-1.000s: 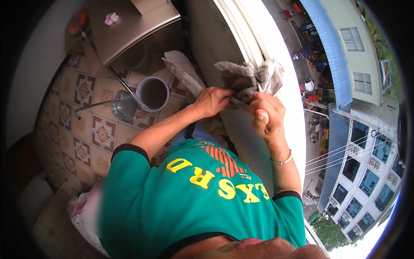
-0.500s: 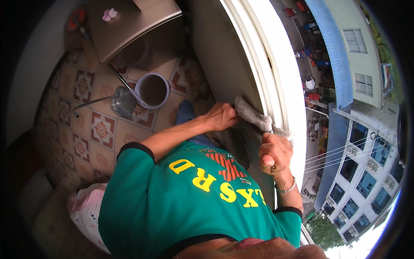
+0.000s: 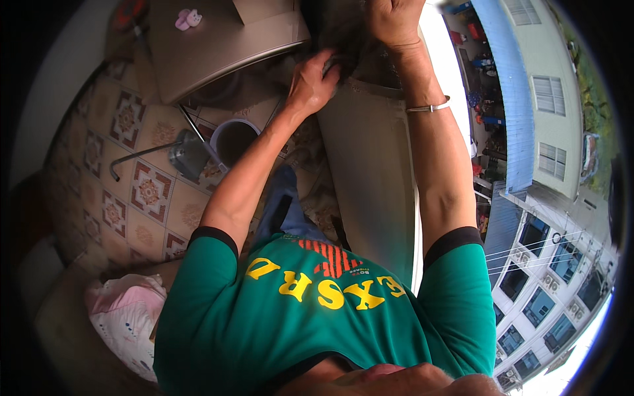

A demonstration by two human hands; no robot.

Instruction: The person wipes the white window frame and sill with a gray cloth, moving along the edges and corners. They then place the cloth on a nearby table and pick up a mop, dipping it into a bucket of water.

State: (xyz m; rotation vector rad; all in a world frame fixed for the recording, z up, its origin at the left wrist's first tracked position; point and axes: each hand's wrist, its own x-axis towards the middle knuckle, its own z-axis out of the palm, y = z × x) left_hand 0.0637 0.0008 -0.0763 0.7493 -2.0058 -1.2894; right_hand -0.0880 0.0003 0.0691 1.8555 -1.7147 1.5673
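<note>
Both hands up on a grey cloth at the top of a tall off-white panel by an open window

Going big to small: the tall off-white panel [image 3: 370,185] stands right at the window edge, with the street and pale buildings far below on its outer side. On its inner side sit the patterned tile floor [image 3: 142,191] and a round grey bucket [image 3: 232,140]. At the panel's top edge, the left hand [image 3: 316,80] is curled tight on a crumpled dark grey cloth [image 3: 343,39], and the right hand [image 3: 394,20] is fisted just above it, probably on the same cloth, but that's hard to tell. Risk, judging by this: if either grip slips, the cloth could drop out the window, since the open side is right there.
</note>
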